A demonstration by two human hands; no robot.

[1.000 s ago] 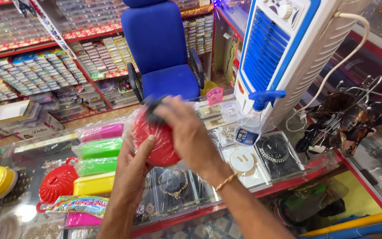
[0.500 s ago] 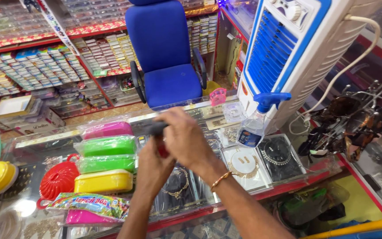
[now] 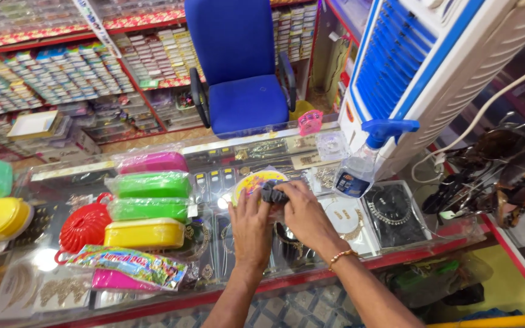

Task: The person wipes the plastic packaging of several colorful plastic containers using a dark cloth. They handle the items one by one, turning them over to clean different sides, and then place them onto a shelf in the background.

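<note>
Dark cloth (image 3: 273,193) bunched between both sets of fingers, pressed onto round plastic-wrapped disc (image 3: 256,182) lying flat on glass tabletop (image 3: 226,152). Right hand (image 3: 305,212): fingers curled shut over cloth from the right. Left hand (image 3: 250,225): fingers closed on cloth's left edge, thumb side touching disc. Disc yellow and purple, mostly just beyond fingertips, partly covered by them.

Just right of right-hand fingers: spray bottle (image 3: 360,164) with blue trigger, upright on tabletop. Beyond it, white and blue air cooler (image 3: 432,67). Under the glass, near right wrist: necklace sets in trays (image 3: 390,209).

Left of left-hand fingers, apart from them: stack of wrapped boxes, pink (image 3: 153,162), green (image 3: 150,184), second green (image 3: 150,209), yellow (image 3: 144,232). Further left: red basket (image 3: 83,228). Near left forearm: printed packet (image 3: 129,264).

Past the fingertips, well apart: blue chair (image 3: 238,67) on floor behind tabletop; small pink holder (image 3: 310,121) at tabletop's far edge.
</note>
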